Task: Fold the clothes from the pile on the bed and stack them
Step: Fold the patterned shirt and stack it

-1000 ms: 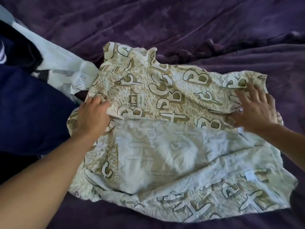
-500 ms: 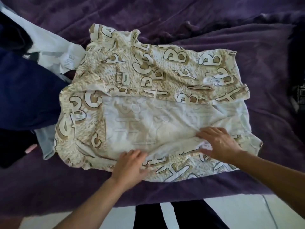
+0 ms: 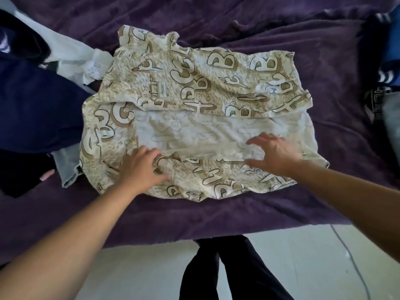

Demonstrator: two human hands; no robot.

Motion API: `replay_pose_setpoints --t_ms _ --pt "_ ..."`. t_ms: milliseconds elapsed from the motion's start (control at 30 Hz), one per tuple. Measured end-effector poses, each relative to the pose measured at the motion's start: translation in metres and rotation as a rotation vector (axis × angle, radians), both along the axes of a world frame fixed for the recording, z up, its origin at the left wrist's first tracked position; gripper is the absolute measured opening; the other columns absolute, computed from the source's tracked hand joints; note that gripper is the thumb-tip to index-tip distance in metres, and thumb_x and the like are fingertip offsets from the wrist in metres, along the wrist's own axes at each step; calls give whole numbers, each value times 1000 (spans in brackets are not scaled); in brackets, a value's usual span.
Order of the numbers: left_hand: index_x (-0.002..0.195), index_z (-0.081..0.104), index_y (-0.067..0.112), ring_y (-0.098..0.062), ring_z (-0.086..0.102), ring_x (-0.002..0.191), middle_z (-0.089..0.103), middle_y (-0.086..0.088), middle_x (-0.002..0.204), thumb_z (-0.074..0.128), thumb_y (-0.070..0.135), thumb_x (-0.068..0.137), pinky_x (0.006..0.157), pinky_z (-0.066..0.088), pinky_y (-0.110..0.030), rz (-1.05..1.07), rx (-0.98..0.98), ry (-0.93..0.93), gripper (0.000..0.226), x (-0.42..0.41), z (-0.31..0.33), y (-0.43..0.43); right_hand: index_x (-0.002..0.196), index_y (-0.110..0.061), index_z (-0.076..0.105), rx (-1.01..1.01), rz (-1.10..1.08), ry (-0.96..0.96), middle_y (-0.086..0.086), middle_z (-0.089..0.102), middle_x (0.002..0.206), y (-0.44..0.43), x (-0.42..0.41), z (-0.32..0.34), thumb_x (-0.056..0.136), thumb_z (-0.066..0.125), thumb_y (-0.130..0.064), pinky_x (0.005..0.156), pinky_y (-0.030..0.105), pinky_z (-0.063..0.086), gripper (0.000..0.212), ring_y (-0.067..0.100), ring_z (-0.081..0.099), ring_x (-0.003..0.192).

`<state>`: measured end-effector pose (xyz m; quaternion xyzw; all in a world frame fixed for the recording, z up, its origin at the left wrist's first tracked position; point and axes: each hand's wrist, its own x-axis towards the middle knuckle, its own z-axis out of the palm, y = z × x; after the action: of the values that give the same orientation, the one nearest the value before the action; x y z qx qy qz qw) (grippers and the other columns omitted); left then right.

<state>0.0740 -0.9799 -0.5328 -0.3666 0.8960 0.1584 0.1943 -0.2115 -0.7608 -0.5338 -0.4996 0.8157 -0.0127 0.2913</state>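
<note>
Hands on a printed shirt [image 3: 194, 83], part-folded, in the middle of the frame.

The shirt lies flat on the purple blanket [image 3: 238, 213], with a printed flap turned down over its pale reverse side, which shows as a band across the centre. The left hand [image 3: 140, 167] rests palm down on the lower left part, where cloth bunches beside the thumb; whether it pinches that fold cannot be told. The right hand [image 3: 275, 154] is spread, fingers apart, over the pale band at centre right, probably to keep it smooth for the next fold. A navy garment [image 3: 32, 109] at the left edge lies just beside the shirt, likely part of the waiting pile.
</note>
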Motion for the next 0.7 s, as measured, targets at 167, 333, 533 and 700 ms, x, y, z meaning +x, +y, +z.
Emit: replay_pose_setpoints --t_ms 167,333,533,700 --pt "133 45 28 -29 54 114 58 -7 123 72 27 80 92 44 -44 209 -149 -65 59 31 -22 18 144 -32 33 142 -115 7 -1 25 155 39 25 -41 77 63 -66 107 45 34 81 21 28 139" --pt "102 69 12 -29 62 87 70 -10 98 55 4 87 74 49 -33 474 -66 81 22 32 -13 -16 116 -24 63 117 -152 210 4 52 136 30 -9 -46 90 59 -38 101 45 35 30 26 44 124" --pt "88 69 19 -23 62 96 68 -5 105 78 19 76 77 47 -29 765 103 241 15 1 25 -92 97 -10 53 6 -336 248 14 59 72 -11 -55 -29 100 36 -33 63 36 44 29 31 56 65" --pt "98 68 13 -19 60 98 63 2 113 74 41 78 83 49 -30 766 312 391 35 -37 23 -132 119 -12 47 -47 -562 356 25 56 108 -51 -89 -17 98 38 -25 82 51 44 27 44 55 102"
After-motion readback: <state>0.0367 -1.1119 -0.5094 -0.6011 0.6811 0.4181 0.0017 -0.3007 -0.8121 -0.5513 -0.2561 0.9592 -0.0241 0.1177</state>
